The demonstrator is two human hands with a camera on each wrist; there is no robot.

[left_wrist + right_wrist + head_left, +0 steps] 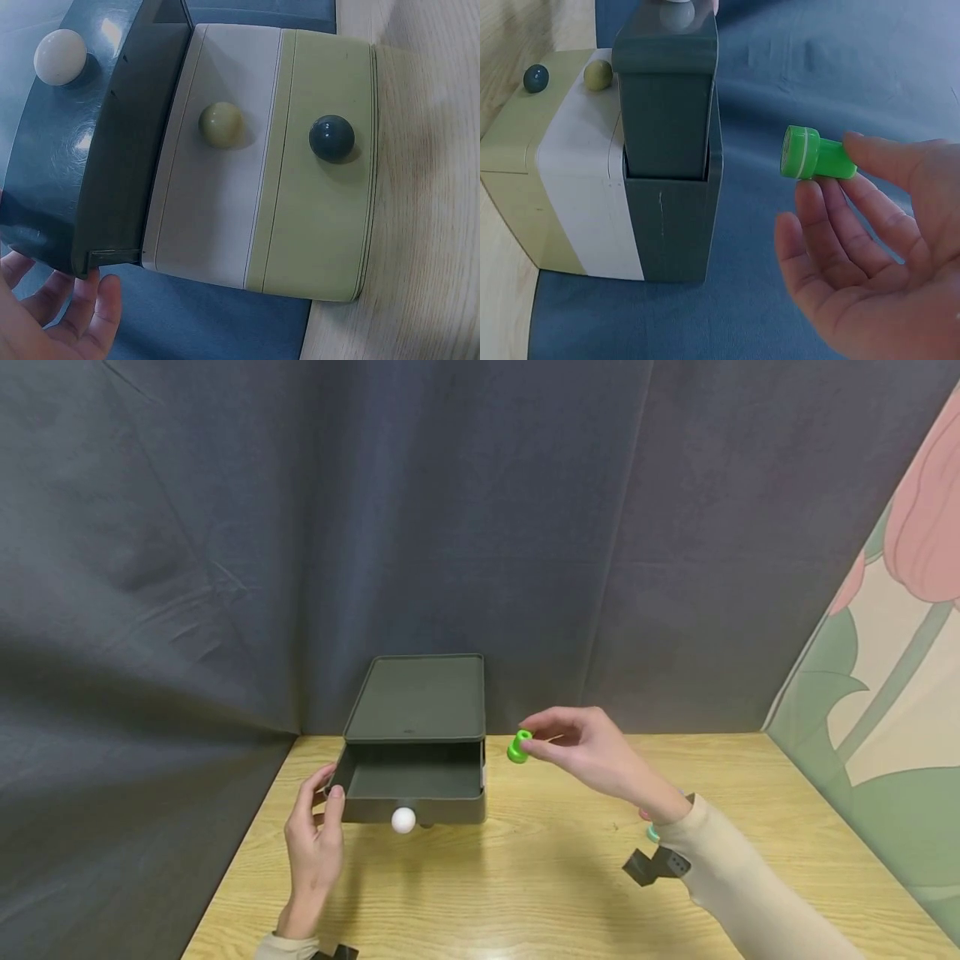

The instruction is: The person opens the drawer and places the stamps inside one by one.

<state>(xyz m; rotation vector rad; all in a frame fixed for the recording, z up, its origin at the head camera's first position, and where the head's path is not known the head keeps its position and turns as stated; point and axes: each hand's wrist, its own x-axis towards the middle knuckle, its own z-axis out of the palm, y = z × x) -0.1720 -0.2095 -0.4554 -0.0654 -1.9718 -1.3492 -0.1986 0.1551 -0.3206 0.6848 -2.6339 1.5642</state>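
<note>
a dark blue-grey curtain (pixel 465 527) hangs at the back, with a tulip-patterned panel (pixel 911 693) to the right. below them is a pale wooden table (pixel 555 902). on it sits a cabinet (pixel 420 697) in three layers: dark on top, white in the middle, light green at the bottom. its top drawer (pixel 450 811) is pulled out. the left hand (pixel 315 843) grips the drawer's left front corner between thumb and fingers. the right hand (pixel 600 750) pinches a green stamp (pixel 518 747) between thumb and fingertips, above the table, right of the cabinet and apart from it. the drawer has a white knob (pixel 403 820). near the right wrist lies a small teal thing (pixel 652 833), partly hidden.
</note>
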